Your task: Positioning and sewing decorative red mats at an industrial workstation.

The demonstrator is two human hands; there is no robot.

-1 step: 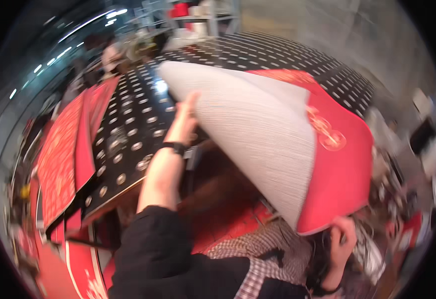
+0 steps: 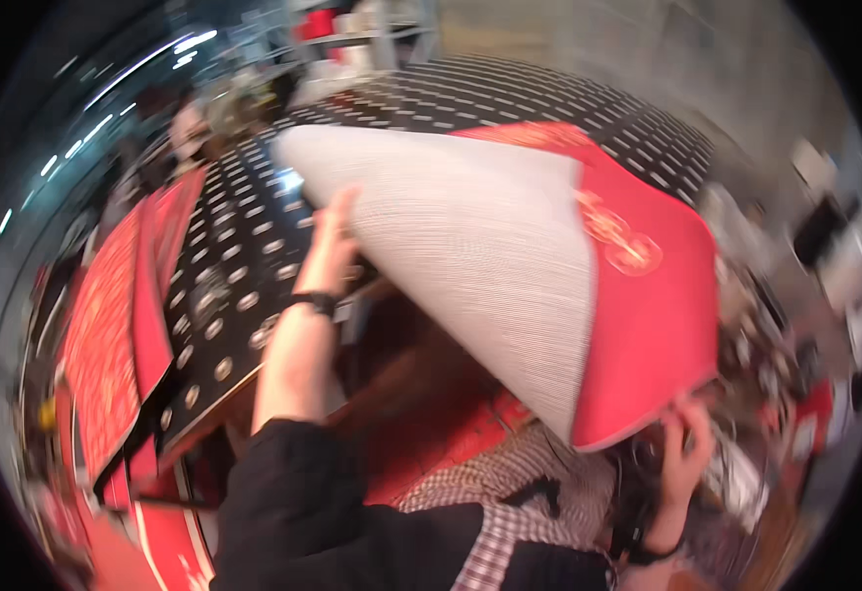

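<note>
A large red mat point(image 2: 648, 325) with a gold-coloured design lies partly folded over, its pale grey ribbed backing point(image 2: 470, 236) turned up. My left hand point(image 2: 334, 236) is closed on the folded edge, thumb against the backing and the other fingers hidden underneath. At the mat's near right edge, my right hand point(image 2: 685, 443) has its fingers curled at the border, partly hidden and blurred. Under the mat is a black table point(image 2: 244, 236) covered with rows of pale round studs.
More red patterned mats point(image 2: 106, 335) hang over the table's left side. A person point(image 2: 190, 133) is beyond the far left corner. Shelving point(image 2: 392, 44) stands at the back before a grey wall. Blurred clutter point(image 2: 756, 325) lies to the right; red material point(image 2: 431, 453) shows below the table.
The whole view has shifted, so the scene sits further left. My right hand has moved up and to the right along the mat's edge. My left hand keeps its hold.
</note>
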